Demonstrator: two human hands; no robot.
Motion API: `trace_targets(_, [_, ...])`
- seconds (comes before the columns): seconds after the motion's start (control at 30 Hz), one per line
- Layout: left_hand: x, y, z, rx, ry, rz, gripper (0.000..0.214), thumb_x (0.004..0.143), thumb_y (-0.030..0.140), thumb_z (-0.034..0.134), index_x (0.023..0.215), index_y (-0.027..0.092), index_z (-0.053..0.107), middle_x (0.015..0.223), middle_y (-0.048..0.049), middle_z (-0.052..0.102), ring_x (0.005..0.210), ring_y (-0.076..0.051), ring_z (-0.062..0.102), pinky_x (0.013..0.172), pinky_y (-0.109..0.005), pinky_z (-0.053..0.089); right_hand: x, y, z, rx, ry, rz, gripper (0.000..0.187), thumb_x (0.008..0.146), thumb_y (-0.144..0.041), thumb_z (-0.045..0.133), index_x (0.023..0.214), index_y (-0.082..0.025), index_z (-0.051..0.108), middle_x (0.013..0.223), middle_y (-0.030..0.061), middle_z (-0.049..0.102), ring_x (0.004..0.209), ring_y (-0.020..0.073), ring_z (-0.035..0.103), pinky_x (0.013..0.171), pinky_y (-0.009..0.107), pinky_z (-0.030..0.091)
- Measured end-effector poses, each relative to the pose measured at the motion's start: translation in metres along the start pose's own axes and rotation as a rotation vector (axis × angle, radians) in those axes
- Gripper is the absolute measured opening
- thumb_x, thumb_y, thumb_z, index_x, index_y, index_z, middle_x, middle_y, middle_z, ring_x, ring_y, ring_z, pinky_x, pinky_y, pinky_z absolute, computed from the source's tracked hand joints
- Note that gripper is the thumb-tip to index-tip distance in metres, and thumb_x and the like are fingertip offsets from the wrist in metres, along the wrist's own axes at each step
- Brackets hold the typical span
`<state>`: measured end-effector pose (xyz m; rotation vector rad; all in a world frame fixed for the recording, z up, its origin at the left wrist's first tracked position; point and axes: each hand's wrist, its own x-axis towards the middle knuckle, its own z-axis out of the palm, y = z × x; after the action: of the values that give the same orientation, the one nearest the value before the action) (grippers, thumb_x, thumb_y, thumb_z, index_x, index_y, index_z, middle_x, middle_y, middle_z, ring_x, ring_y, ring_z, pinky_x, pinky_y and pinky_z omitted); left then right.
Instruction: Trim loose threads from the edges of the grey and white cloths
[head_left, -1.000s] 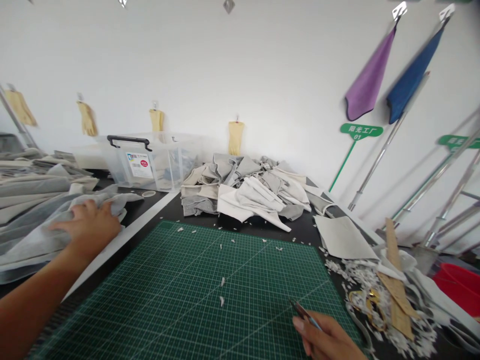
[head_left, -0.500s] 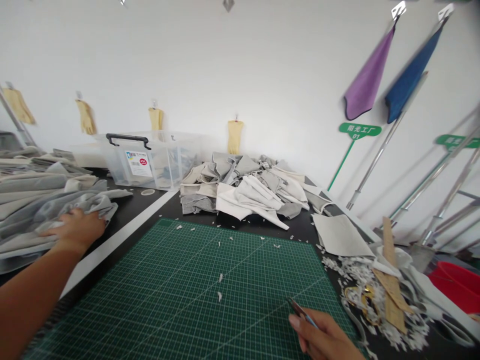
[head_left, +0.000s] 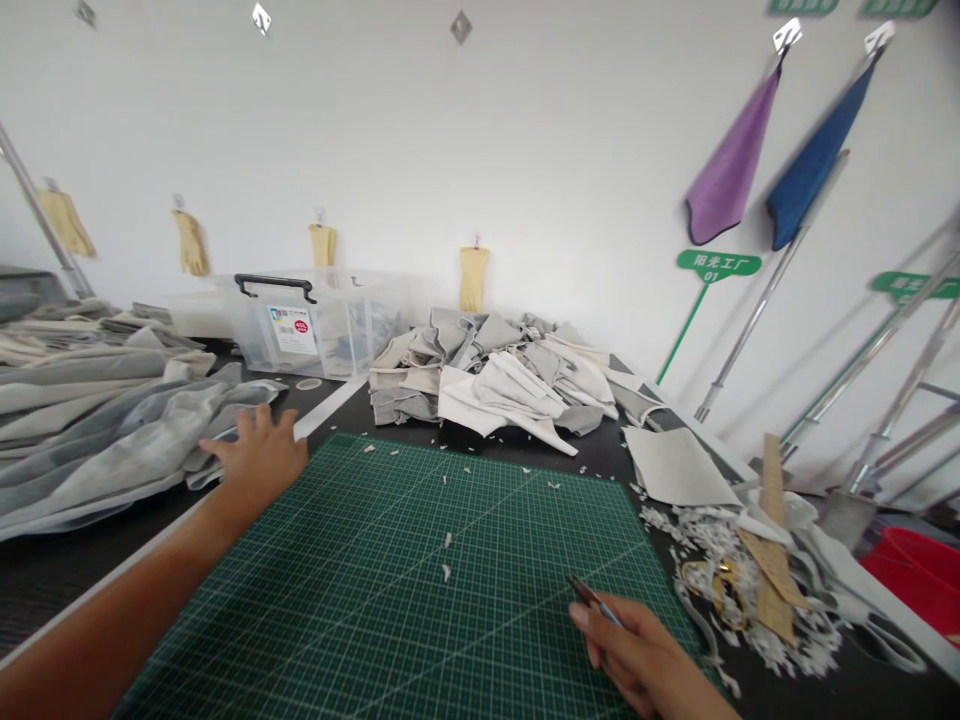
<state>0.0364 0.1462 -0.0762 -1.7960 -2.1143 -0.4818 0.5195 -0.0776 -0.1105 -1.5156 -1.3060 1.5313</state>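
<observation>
Head view: right hand [head_left: 637,655] holds one slim tool [head_left: 594,600]; left hand [head_left: 261,462] spread wide.

Left hand [head_left: 259,458] open with fingers spread, right hand [head_left: 637,655] curled in a pinching grip.

Green wall sign [head_left: 718,264]: 阳光工厂 01. Clear storage box [head_left: 349,335] label [head_left: 292,329]: 45L (other print too small).

Cut off at the near edge: right hand [head_left: 637,660]. Too small to name: thin tool [head_left: 594,600] in its fingers. Blurred: contents of the plastic box [head_left: 259,345].
</observation>
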Motion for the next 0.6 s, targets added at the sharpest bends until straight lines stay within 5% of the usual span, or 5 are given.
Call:
trace_targets(0.17, [-0.070,0.042,-0.010,-0.042,0.043,0.136,0.046,0.098,0.037,0.042,0.140,0.021,0.052,0.140,-0.0198,0.049,0.130,-0.039,0.042,0.102,-0.065,0.035,-0.005,-0.010,0.004,-0.013,0.005,0.000,0.061,0.081,-0.079,0.057,0.071,-0.018,0.051,0.041,-0.0106,0.027,0.034,0.0032,0.021,0.037,0.021,0.013])
trace_targets(0.3, [-0.112,0.053,-0.016,-0.102,0.062,0.155,0.047,0.100,0.039,0.039,0.142,0.022,0.048,0.139,-0.0151,0.053,0.130,-0.035,0.045,0.103,-0.053,0.039,-0.006,-0.012,0.008,0.044,0.053,-0.013,0.062,0.078,-0.079,0.058,0.071,-0.019,0.049,0.043,-0.0107,0.027,0.035,0.0031,0.021,0.037,0.021,0.014])
trace_targets(0.6, [-0.126,0.051,-0.019,-0.119,0.109,0.123,0.047,0.101,0.037,0.038,0.138,0.012,0.050,0.131,-0.0175,0.059,0.117,-0.033,0.054,0.096,-0.046,0.041,-0.004,-0.010,0.014,0.198,0.104,-0.067,0.070,0.064,-0.087,0.062,0.064,-0.024,0.033,0.041,-0.0113,0.025,0.031,0.0027,0.017,0.031,0.020,0.010])
